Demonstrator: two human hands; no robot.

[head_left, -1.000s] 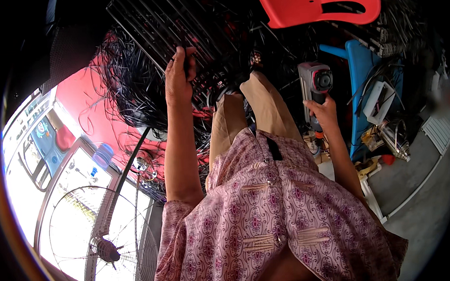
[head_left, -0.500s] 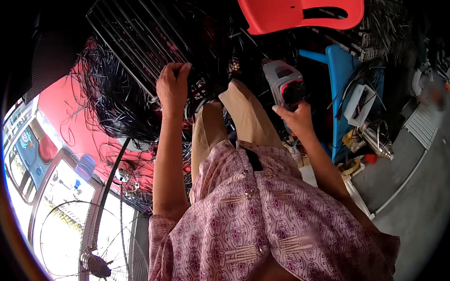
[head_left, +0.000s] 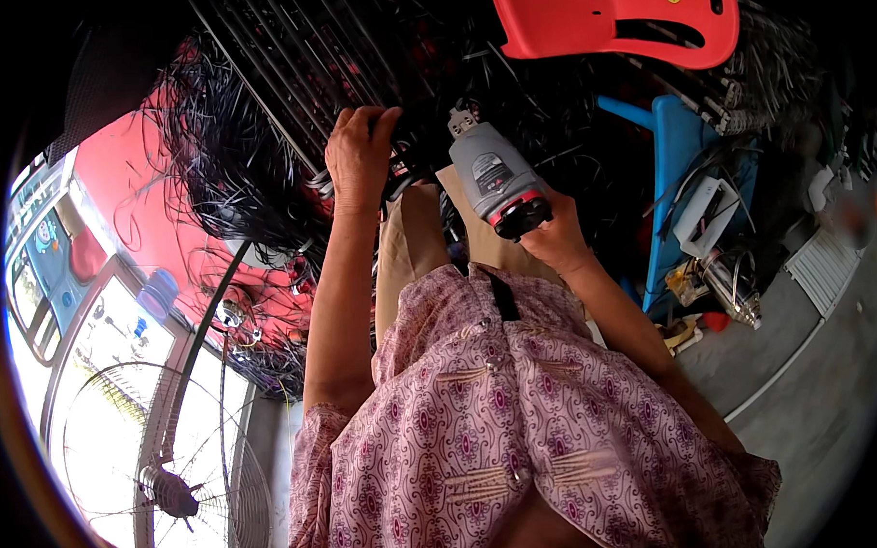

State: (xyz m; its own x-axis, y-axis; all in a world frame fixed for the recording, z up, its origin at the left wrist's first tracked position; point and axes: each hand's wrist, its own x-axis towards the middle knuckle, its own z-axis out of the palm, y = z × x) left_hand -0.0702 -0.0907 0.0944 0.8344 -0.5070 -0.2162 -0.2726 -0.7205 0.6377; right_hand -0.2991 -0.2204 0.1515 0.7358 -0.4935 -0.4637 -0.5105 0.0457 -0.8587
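My left hand [head_left: 360,159] is closed at the lower edge of a black slatted frame [head_left: 301,61], its fingers curled over the dark edge; the exact grip is partly hidden. In my right hand [head_left: 558,236] is a grey power tool [head_left: 493,171] with a red band, a black rear end and a metal nose. The nose points up and away, close to the right of the frame's dark edge. Most of the handle is hidden behind the tool's body. Below both hands are my knees in tan trousers [head_left: 408,236].
Tangled black strips [head_left: 227,156] lie left of the frame. A red plastic chair [head_left: 594,22] stands at the far right, with a blue plastic stool [head_left: 680,140] nearer, bearing a white box [head_left: 707,216]. A fan [head_left: 171,491] stands at the lower left.
My right hand has swung the power tool left and inward, from beside my right knee to above my knees near the frame. The left hand keeps its place at the frame; the whole view has shifted slightly.
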